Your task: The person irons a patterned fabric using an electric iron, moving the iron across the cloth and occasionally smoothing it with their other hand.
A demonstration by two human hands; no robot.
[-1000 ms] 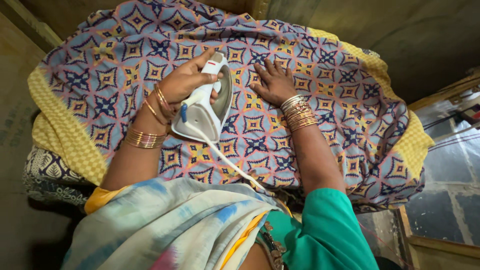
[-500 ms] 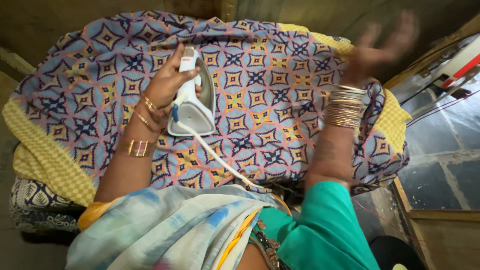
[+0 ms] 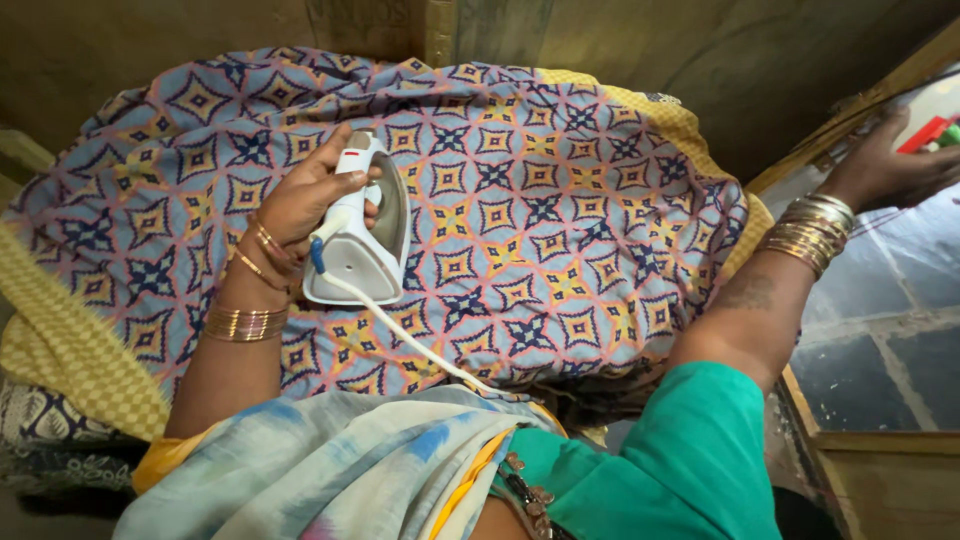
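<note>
My left hand (image 3: 305,200) grips the handle of a white electric iron (image 3: 355,225) tilted on its side on a patterned cloth (image 3: 560,220) of blue, orange and purple squares. The iron's white cord (image 3: 405,335) trails back toward my body. My right hand (image 3: 890,165) is stretched far out to the right, off the cloth, reaching over a wooden edge toward a red and green object (image 3: 935,128). Whether it holds anything there cannot be made out. Both wrists wear gold bangles.
A yellow checked cloth (image 3: 70,350) lies under the patterned one, showing at left and right edges. A wooden frame (image 3: 850,440) borders a dark tiled surface (image 3: 880,330) on the right. A dull wall (image 3: 200,40) stands behind the ironing surface.
My right hand lifted off the patterned cloth and swung out to the right, beyond the wooden edge. My left hand kept hold of the iron, tipping it onto its side.
</note>
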